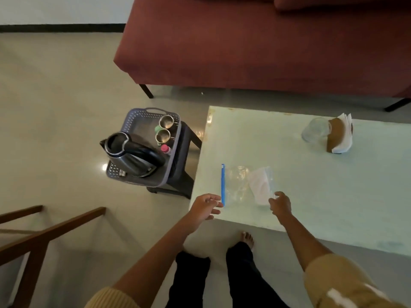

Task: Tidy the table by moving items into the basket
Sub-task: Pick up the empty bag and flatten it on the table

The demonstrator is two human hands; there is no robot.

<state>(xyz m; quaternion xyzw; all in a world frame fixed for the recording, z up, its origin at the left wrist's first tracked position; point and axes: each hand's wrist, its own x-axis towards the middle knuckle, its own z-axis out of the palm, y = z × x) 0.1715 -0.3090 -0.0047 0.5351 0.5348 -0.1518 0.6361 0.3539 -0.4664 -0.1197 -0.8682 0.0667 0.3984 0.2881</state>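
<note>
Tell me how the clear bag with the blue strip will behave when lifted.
The bag is thin crinkled film, so it will probably flop. It lies nearly flat, so likely light. Its blue strip looks stiffer, perhaps a firmer hold.

A pale, glossy tiled floor (55,103) runs up to a light wall (55,8) edged with a black skirting strip (62,27). A maroon sofa (244,52) on dark legs stands behind the pale green bench (333,185). A dark stool (184,156) sits just beside the bench's left end. A brown wooden chair frame (55,230) shows at lower left, and a small bright glare (104,167) lies on the floor.
</note>
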